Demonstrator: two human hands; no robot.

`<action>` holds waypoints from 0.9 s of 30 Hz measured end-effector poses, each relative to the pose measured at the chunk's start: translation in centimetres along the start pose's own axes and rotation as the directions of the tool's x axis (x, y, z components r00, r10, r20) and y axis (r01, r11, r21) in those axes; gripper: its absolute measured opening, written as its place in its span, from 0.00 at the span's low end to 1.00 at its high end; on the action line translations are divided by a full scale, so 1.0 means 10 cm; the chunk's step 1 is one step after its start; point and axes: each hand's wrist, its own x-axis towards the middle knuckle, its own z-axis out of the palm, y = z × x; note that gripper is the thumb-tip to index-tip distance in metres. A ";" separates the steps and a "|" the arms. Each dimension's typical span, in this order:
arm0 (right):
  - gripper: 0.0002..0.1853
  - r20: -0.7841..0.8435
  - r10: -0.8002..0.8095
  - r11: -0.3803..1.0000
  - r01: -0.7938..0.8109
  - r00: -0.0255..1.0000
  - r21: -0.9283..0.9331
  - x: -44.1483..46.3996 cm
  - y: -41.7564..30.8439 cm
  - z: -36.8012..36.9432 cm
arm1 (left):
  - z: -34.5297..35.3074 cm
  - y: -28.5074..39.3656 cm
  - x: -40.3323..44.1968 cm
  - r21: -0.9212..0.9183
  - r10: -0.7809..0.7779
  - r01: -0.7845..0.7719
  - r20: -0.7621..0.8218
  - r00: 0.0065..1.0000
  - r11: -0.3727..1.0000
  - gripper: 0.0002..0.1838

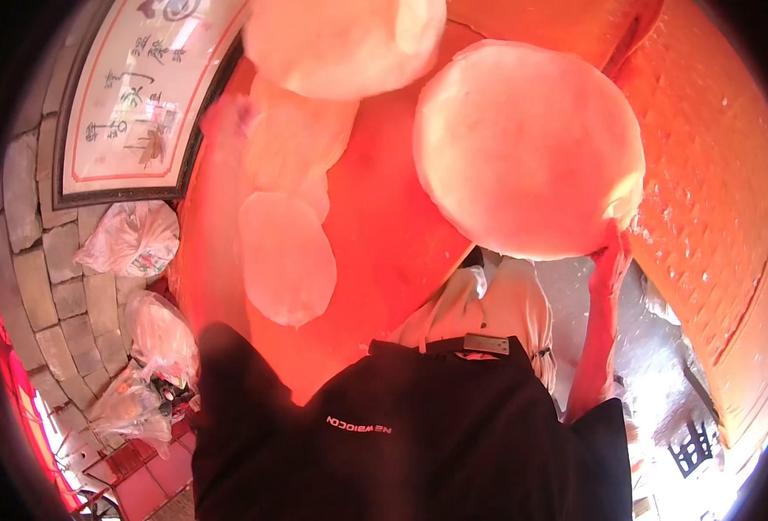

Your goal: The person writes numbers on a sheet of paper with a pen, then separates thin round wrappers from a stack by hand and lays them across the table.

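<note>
We face the red table [393,182]; at two o'clock, the big round sheet [527,148], held by its rim in our right hand [609,249], likely for steering; at nine, the oval sheet [288,260]; near ten, our left hand [226,120], too blurred to tell its grip

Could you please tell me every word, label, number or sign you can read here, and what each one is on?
Black fabric shirt: small pale lettering; one end looks like "NEW", the rest is uncertain.
White rectangular panel in a black frame: Chinese characters, turned sideways, too blurred to quote.
Pale translucent plastic bag: coloured marks, too small to tell whether they are words.
</note>
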 end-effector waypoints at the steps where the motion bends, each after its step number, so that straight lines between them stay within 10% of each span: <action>1: 0.16 -0.001 0.009 1.000 -0.009 1.000 -0.001 -0.03 -0.03 0.01 | 0.52 -0.05 -0.54 0.115 0.012 0.009 -0.178 0.984 0.993 0.07; 4: 0.16 0.006 0.043 0.999 -0.043 0.999 0.020 -0.09 -0.12 0.04 | 1.38 -0.51 -1.44 0.043 -0.155 0.159 -0.094 0.983 0.986 0.09; 7: 0.15 0.038 0.105 0.990 -0.108 0.994 0.085 -0.23 -0.45 0.23 | 2.31 -0.68 -2.22 0.041 -0.191 0.193 0.450 0.872 0.980 0.18; 10: 0.14 0.083 0.094 0.988 -0.103 0.992 0.111 -0.32 -0.65 0.44 | 3.24 -0.49 -2.80 0.250 0.036 -0.271 0.670 0.741 0.930 0.20; 16: 0.12 0.145 0.053 0.993 -0.068 0.988 0.101 -0.27 -0.63 0.51 | 3.68 -0.66 -2.89 0.078 -0.184 0.220 0.836 0.518 0.972 0.22; 20: 0.14 0.113 0.074 0.993 -0.083 0.991 0.080 -0.31 -0.54 0.44 | 3.68 -0.43 -2.92 0.226 -0.175 -0.039 0.842 0.510 0.973 0.19; 27: 0.19 0.183 0.064 0.982 -0.094 0.981 0.162 -0.29 -0.61 0.37 | 3.64 -0.81 -2.82 0.200 -0.305 0.255 0.815 0.493 0.946 0.14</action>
